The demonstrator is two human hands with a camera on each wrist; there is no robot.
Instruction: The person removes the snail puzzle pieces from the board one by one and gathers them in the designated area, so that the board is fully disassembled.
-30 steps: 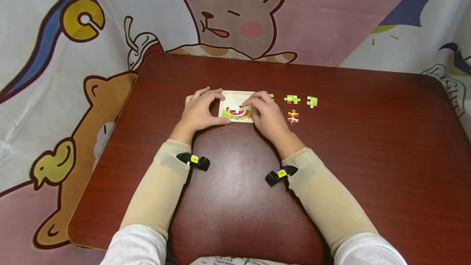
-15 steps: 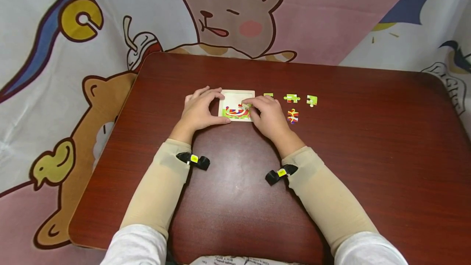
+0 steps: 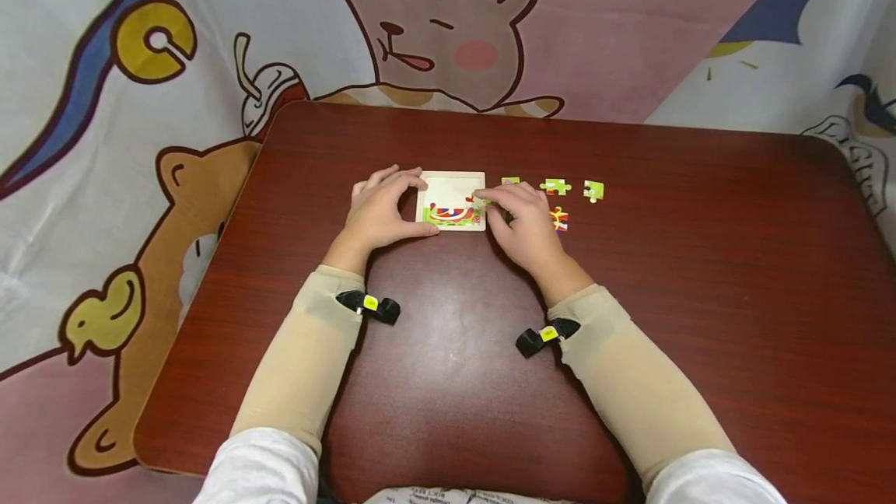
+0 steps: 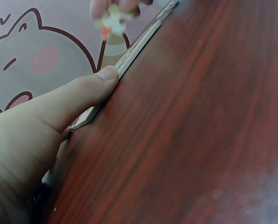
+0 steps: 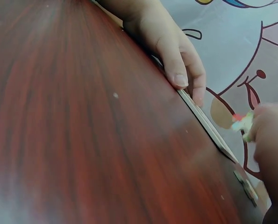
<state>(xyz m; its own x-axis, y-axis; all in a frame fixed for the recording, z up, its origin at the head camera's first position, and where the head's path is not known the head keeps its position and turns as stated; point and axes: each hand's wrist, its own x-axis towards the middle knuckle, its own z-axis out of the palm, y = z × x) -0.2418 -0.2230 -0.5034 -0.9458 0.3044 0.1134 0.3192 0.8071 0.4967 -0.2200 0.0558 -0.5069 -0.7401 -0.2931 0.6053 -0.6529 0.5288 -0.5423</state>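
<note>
My left hand [image 3: 381, 208] grips the left side of a small pale puzzle tray [image 3: 441, 187], with its thumb at the near edge and fingers at the far corner. Colourful pieces fill the tray's lower part, while its upper part shows bare pale board. Over the tray's right edge, my right hand [image 3: 521, 224] pinches a green, white and red puzzle piece [image 4: 114, 22]. In the left wrist view this piece is blurred and raised above the tray. The right wrist view shows the held piece [image 5: 243, 124] at the fingertips, partly covered by them.
Right of the tray lie several loose puzzle pieces: a green one [image 3: 511, 180], a green-and-white one [image 3: 555, 187], another green one [image 3: 593, 191] and a red-yellow one [image 3: 561, 219] partly behind the right hand. All rest on a dark red wooden table [image 3: 700, 255]. A cartoon-printed cloth [image 3: 595, 37] hangs behind.
My right hand has lifted the puzzle piece from inside the tray and shifted right to the tray's edge, now partly covering the red-yellow piece. The left hand has stayed in place.
</note>
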